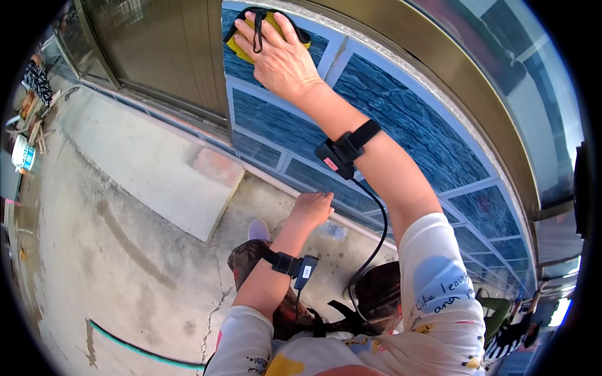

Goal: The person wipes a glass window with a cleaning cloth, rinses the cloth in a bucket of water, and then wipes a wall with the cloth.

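My right hand [283,61] is raised against the wall, pressing a yellow cleaning cloth [241,51] with black edging and a black loop onto the blue tiles [401,113]. Its fingers lie stretched over the cloth. Lower down, my left hand [311,208] is curled into a fist close to the foot of the tiled wall; nothing shows in it. Each forearm wears a black strap with a small device: one on the right forearm [338,153], one on the left [295,266]. A black cable [379,238] hangs from the right device.
A brown metal door [160,56] adjoins the tiles, with a pale concrete ramp [150,156] before it. A green hose [138,349] lies on the cracked floor. A white bucket [24,153] stands far left. Another person [511,335] is at the far right by the wall.
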Demonstrator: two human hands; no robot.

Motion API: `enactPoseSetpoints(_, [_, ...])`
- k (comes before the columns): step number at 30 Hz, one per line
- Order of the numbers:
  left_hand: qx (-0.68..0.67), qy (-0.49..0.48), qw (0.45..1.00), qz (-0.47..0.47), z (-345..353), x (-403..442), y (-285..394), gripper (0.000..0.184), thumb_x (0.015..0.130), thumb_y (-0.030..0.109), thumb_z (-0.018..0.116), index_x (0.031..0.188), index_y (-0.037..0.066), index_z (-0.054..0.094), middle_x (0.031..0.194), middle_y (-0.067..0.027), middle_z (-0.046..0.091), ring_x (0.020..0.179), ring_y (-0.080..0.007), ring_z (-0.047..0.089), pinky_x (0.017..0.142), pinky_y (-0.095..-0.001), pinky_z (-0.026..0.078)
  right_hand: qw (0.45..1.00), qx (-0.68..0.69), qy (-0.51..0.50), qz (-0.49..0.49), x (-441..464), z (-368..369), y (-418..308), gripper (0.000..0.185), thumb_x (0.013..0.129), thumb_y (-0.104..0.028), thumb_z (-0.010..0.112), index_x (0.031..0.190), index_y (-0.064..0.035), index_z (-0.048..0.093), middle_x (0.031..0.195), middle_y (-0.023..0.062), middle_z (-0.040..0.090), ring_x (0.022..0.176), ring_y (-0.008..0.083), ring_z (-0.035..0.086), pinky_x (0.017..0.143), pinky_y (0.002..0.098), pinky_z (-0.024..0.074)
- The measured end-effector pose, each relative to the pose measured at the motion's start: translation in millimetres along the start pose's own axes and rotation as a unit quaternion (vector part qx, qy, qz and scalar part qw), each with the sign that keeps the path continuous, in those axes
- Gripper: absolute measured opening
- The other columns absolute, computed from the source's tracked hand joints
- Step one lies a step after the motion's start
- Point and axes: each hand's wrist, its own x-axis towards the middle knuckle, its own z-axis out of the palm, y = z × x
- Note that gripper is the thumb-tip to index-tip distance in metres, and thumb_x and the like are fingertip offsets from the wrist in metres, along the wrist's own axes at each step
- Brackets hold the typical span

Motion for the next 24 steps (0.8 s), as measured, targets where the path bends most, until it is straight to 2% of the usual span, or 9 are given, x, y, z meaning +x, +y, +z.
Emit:
enactPoseSetpoints(6, [0.007,-0.021,1.000,-0.013,-3.2,3.4,-3.8,0.040,0.083,0.028,0.054,0.117,0.007,0.051,0.106,-0.0125,0.061,0.098,-0.0284,0.058,0.083,-0.0396,0.046,0.995,-0.060,-0.038,-0.063,15.5,20.6,-24.1,0.049,0.081,-0.021,0.051,0.129,-0.0167,0.044,0.138,0.0010,0.036,0.129,0.0167,0.026,0.110,0.0408,0.0092])
enactPoseSetpoints(8, [0.011,0.044,0.999,0.008,11.2,7.0,-12.9,0.040,0.081,0.029,0.058,0.114,0.007,0.052,0.097,-0.0128,0.062,0.093,-0.0283,0.060,0.078,-0.0396,0.048,0.988,-0.080,-0.072,-0.113,-18.1,20.6,-20.3,0.051,0.083,-0.022,0.047,0.132,-0.0092,0.040,0.135,0.0000,0.039,0.128,0.0185,0.027,0.110,0.0409,0.0052])
enactPoseSetpoints(9, [0.016,0.007,1.000,-0.010,6.4,7.5,-9.8,0.042,0.082,0.030,0.055,0.118,0.008,0.051,0.106,-0.0129,0.060,0.099,-0.0278,0.057,0.082,-0.0386,0.046,0.985,-0.071,-0.081,-0.133,-40.9,22.0,-17.0,0.051,0.083,-0.023,0.047,0.131,-0.0062,0.041,0.134,0.0008,0.041,0.128,0.0196,0.026,0.110,0.0416,0.0047])
enactPoseSetpoints(10, [0.024,-0.030,0.999,-0.026,-0.5,8.2,-5.1,0.044,0.084,0.031,0.053,0.121,0.008,0.049,0.115,-0.0130,0.057,0.105,-0.0273,0.055,0.086,-0.0375,0.044,0.978,-0.072,-0.096,-0.170,-67.1,17.3,-10.2,0.042,0.085,-0.025,0.044,0.124,-0.0124,0.050,0.135,0.0015,0.040,0.132,0.0181,0.022,0.111,0.0425,0.0021])
enactPoseSetpoints(14, [0.060,-0.080,0.994,-0.037,7.5,17.4,-8.3,0.048,0.084,0.034,0.053,0.124,0.010,0.047,0.115,-0.0142,0.057,0.106,-0.0295,0.054,0.087,-0.0402,0.043,0.966,-0.079,-0.132,-0.208,-179.7,4.9,14.5,0.051,0.083,-0.024,0.044,0.132,-0.0107,0.040,0.136,0.0003,0.038,0.131,0.0171,0.023,0.112,0.0400,0.0022])
enactPoseSetpoints(17, [0.095,-0.088,0.992,0.002,14.0,23.2,-9.1,0.048,0.084,0.034,0.053,0.125,0.010,0.046,0.110,-0.0142,0.059,0.104,-0.0308,0.055,0.086,-0.0403,0.043,0.971,-0.078,-0.147,-0.170,-264.4,-25.0,43.4,0.059,0.083,-0.024,0.044,0.138,-0.0135,0.029,0.139,-0.0002,0.034,0.132,0.0156,0.022,0.112,0.0369,0.0032])
enactPoseSetpoints(22, [0.117,-0.163,0.978,-0.061,23.3,32.1,1.7,0.047,0.083,0.036,0.053,0.124,0.013,0.047,0.111,-0.0148,0.059,0.103,-0.0320,0.055,0.087,-0.0424,0.043,0.980,-0.044,-0.181,-0.075,-409.0,-75.5,100.3,0.062,0.083,-0.018,0.045,0.141,-0.0232,0.022,0.143,-0.0048,0.027,0.132,0.0092,0.022,0.112,0.0339,0.0035])
enactPoseSetpoints(23, [0.125,-0.170,0.976,-0.047,25.7,31.8,1.8,0.047,0.083,0.036,0.053,0.124,0.013,0.047,0.111,-0.0148,0.059,0.103,-0.0320,0.055,0.087,-0.0424,0.043,0.981,-0.038,-0.187,-0.017,-429.9,-89.2,110.7,0.064,0.079,-0.017,0.047,0.138,-0.0293,0.027,0.141,-0.0135,0.029,0.120,0.0056,0.036,0.107,0.0278,0.0157])
enactPoseSetpoints(24, [0.126,-0.161,0.977,-0.054,28.8,31.9,2.4,0.047,0.082,0.034,0.055,0.124,0.013,0.048,0.105,-0.0136,0.061,0.098,-0.0303,0.057,0.084,-0.0400,0.044,0.979,0.023,-0.198,0.033,-448.5,-109.4,124.5,0.062,0.078,-0.017,0.049,0.136,-0.0295,0.031,0.141,-0.0139,0.030,0.119,0.0062,0.039,0.103,0.0272,0.0218])
